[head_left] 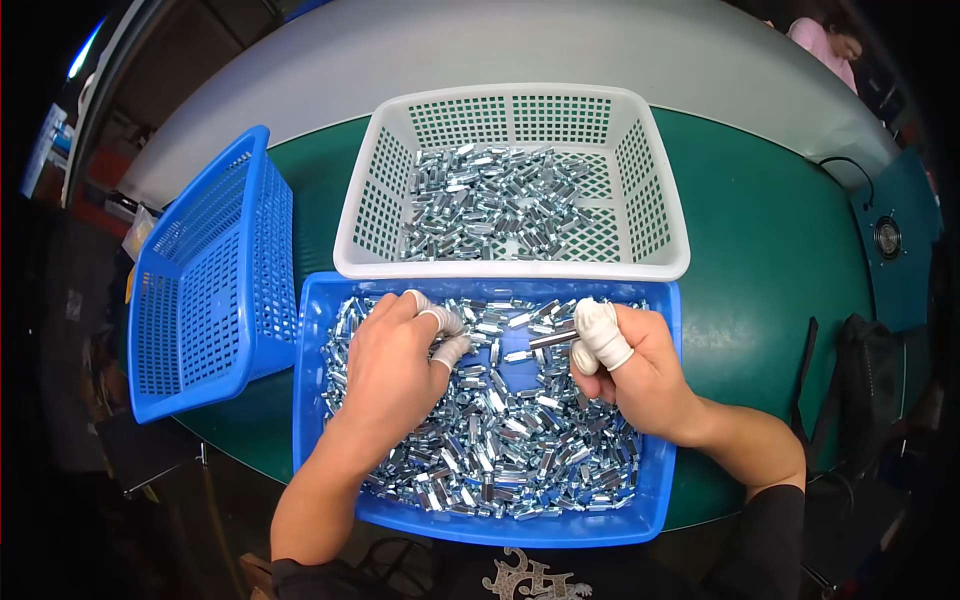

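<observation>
A blue tray (pixel 310 420) in front of me is filled with small shiny metal hex standoffs (pixel 490 440). My right hand (pixel 640 370), white cots on its thumb and finger, grips a slim dark metal rod (pixel 552 340) over the tray's right half. At the rod's left end sits a bright standoff (pixel 518 356); whether it is joined to the rod I cannot tell. My left hand (pixel 400 350), also wearing white finger cots, is down at the standoffs on the left side. Its fingers curl together, and what they hold, if anything, is hidden.
Behind the tray stands a white perforated basket (pixel 510 270) with more standoffs inside. A blue perforated basket (pixel 270 250) leans at the left on the green tabletop (pixel 750 250). A grey panel (pixel 600 45) borders the far side; a person in pink (pixel 825 45) is beyond it.
</observation>
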The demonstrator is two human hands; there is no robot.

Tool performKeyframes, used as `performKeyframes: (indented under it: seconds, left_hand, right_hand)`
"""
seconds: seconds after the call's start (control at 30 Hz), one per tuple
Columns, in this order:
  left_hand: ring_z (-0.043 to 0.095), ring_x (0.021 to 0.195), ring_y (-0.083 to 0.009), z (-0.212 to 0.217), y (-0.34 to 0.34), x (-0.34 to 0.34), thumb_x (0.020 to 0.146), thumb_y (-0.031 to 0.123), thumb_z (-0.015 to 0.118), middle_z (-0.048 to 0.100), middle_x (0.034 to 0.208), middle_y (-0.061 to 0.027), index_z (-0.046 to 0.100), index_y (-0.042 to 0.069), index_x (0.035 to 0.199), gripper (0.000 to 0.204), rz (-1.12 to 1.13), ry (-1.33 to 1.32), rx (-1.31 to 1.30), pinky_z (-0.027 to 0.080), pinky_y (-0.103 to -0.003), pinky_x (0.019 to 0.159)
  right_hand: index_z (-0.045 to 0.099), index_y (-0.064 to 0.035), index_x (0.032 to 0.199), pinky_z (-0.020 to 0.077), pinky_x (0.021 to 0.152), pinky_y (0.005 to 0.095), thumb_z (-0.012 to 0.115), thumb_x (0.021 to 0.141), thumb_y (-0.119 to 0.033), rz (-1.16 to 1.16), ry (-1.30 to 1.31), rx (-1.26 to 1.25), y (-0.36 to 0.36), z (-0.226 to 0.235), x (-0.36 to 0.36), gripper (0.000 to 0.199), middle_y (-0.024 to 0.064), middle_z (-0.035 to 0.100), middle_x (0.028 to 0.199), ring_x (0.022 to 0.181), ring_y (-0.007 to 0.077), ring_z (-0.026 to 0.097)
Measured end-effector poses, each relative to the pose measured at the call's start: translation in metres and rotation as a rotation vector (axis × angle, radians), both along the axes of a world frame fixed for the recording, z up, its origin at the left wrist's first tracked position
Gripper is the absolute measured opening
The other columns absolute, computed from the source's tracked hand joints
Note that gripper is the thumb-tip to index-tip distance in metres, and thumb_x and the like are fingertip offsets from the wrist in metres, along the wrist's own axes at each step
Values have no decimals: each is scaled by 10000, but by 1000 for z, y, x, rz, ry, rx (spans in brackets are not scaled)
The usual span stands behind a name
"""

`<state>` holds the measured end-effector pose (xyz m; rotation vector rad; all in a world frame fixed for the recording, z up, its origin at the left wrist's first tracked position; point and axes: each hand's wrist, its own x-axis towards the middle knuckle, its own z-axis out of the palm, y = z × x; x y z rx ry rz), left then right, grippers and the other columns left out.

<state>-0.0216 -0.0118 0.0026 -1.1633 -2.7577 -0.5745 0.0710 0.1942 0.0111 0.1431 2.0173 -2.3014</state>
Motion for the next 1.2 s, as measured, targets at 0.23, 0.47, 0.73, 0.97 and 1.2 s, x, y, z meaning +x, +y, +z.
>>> performKeyframes:
  seconds: [0.23,0.47,0.73,0.97,1.2]
  left_hand:
    - [610,768,-141,16,17,22,776,6,679,641,866,-79,623,-6,933,167,-41,-522,505,466,-263,677]
    - [578,774,-136,7,19,25,746,-34,691,617,859,-71,642,-5,991,251,-139,-492,627,460,-248,689]
    - [619,697,-193,9,16,21,716,-15,725,650,800,-102,645,5,927,226,-252,-256,510,479,-283,651]
    - [628,691,-198,4,18,16,738,-5,718,643,769,-98,620,8,918,205,-362,-183,534,487,-289,617]
    - [626,712,-143,-2,25,35,792,58,693,660,821,-86,634,-19,968,202,-98,-783,741,515,-276,657]
  right_hand:
    - [504,-76,686,319,430,192,393,988,-323,-18,66,75,2,-8,-2,406,-9,498,555,461,32,394]
    - [505,-30,663,354,454,232,440,975,-199,13,56,68,-1,-9,-2,361,-10,479,550,494,49,426]
    - [526,-18,666,358,453,252,455,970,-217,41,169,226,-3,-9,-1,370,8,487,536,488,66,438]
    - [535,-24,653,366,457,268,449,971,-247,123,21,150,2,-8,-3,398,11,490,526,485,75,440]
    - [524,-22,634,373,473,275,427,971,-251,132,72,187,-5,-5,-2,419,21,497,531,492,97,451]
